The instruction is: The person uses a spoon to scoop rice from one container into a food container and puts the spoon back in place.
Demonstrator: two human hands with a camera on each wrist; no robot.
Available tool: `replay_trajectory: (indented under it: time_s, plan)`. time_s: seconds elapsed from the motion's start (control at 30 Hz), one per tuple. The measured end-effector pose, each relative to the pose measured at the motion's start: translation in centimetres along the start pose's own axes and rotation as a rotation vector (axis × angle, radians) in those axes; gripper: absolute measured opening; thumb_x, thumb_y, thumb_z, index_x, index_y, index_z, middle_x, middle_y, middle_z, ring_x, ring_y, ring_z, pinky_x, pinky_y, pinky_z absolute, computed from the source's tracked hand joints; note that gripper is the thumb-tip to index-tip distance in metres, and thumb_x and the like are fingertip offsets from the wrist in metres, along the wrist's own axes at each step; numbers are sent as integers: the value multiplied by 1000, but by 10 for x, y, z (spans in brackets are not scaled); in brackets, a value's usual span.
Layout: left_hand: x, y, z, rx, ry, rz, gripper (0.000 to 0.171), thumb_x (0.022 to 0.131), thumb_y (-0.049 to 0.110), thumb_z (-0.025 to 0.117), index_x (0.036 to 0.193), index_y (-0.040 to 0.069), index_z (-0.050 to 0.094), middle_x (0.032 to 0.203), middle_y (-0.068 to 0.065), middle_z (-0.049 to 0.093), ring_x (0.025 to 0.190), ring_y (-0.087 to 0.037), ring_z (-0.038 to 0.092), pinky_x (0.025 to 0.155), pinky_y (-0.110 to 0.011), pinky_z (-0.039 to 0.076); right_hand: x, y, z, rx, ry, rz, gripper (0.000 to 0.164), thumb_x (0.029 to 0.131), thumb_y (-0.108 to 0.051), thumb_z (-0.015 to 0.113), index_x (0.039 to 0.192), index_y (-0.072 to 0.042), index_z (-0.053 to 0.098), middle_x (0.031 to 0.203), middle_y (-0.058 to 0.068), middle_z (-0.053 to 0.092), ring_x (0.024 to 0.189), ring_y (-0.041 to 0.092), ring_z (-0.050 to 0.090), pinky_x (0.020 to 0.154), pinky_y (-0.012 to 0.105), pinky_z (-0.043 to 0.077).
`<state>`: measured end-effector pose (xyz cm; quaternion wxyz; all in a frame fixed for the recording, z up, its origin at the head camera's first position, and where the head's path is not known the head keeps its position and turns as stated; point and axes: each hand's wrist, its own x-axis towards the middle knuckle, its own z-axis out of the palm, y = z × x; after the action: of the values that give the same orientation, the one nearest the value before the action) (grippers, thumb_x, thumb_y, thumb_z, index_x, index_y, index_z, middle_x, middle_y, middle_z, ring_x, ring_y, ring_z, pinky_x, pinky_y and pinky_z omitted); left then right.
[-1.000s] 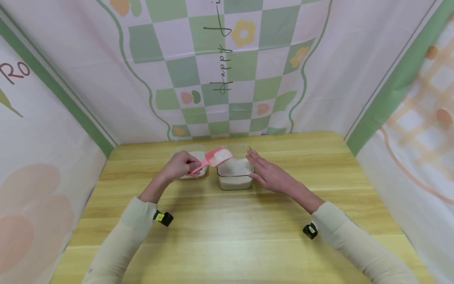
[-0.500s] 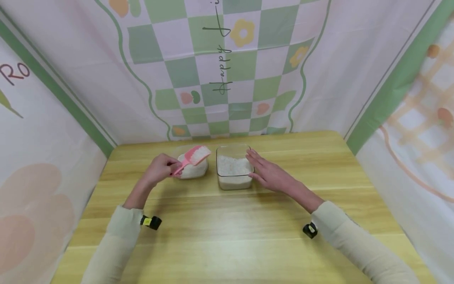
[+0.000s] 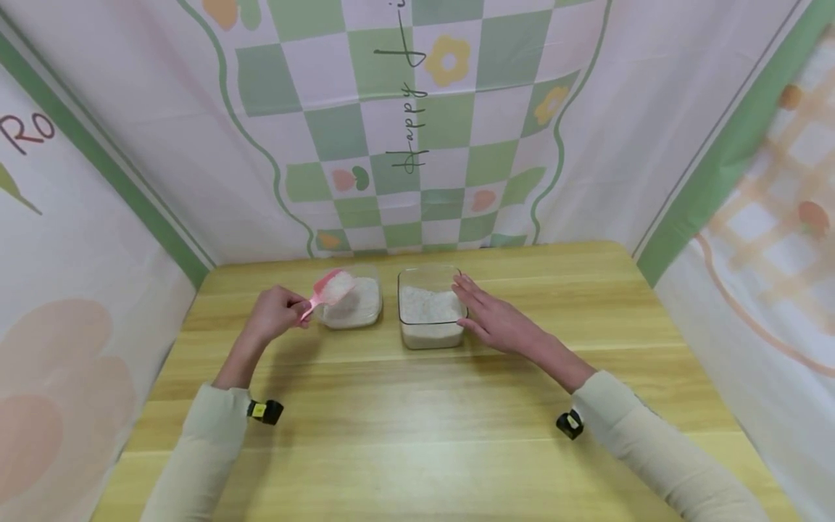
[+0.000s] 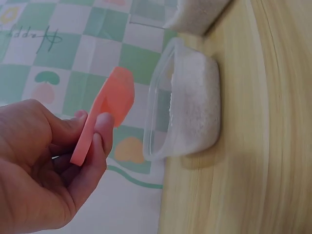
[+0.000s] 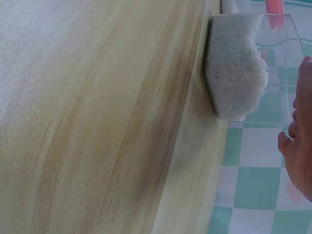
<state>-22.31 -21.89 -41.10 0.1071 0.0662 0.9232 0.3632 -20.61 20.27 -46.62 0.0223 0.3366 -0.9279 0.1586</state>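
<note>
Pink scoop (image 4: 109, 102), handle (image 4: 84, 144) pinched btwn L fingers (image 4: 99, 156), bowl (image 4: 123, 90) beyond, R fingers (image 3: 471, 288) straight

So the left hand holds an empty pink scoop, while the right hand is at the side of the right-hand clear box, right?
Not quite: the pink scoop isn't empty. The head view shows white grains heaped in it. The left hand does hold it, and the right hand is at the side of the right-hand clear box.
</note>
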Motion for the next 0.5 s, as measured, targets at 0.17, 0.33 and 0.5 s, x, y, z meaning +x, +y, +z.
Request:
replay_trajectory:
  time_s: [0.17,0.33,0.5]
  plan:
    - [0,-3,1,94,37,9,26,99,11,56,91,-4,76,74,-10,75,54,-11,60,46,-21,35,0,1,0,-1,-21,16,66,106,-30,47,157,0,19,167,16,10,153,33,18,116,49,35]
    - [1,-3,1,186,65,16,28,99,14,58,87,-1,77,71,-8,74,48,-9,53,44,-21,28,0,1,0,-2,-23,18,66,106,-31,47,157,-1,19,167,16,11,153,33,19,116,49,36]
    - [1,-2,1,258,93,13,26,98,14,59,88,-1,77,69,-7,73,48,-10,50,45,-22,32,0,0,-1,-2,-20,18,66,106,-31,47,157,0,20,167,17,12,153,33,19,116,50,35]
